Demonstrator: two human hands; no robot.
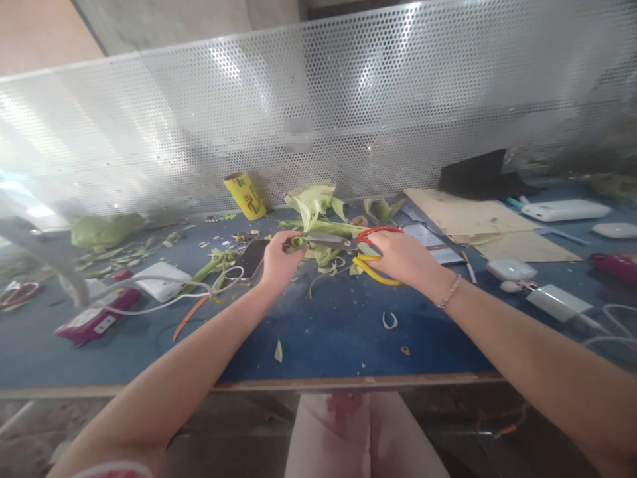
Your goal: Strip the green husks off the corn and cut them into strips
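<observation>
My left hand (279, 259) is closed around a rolled pale-green leaf (297, 243) above the table. In my right hand (401, 255) is a pair of scissors (329, 240) with one red and one yellow handle loop. Their blades point left and reach the leaf at my left fingertips. Whether the blades cut into it, I cannot tell. Behind and below the blades lies a heap of green leaves (314, 200), partly hidden by them. Trimmed stalks (209, 267) lie left of my left hand, near a dark phone (253, 257) that the hand partly covers.
A yellow tube (246, 196) stands tilted before the perforated metal screen (199, 126). Left are a white box (162, 280), a purple packet (102, 315) and white cable (164, 302). Right lie brown paper sheets (468, 212), a white charger (560, 302) and an earbud case (511, 269).
</observation>
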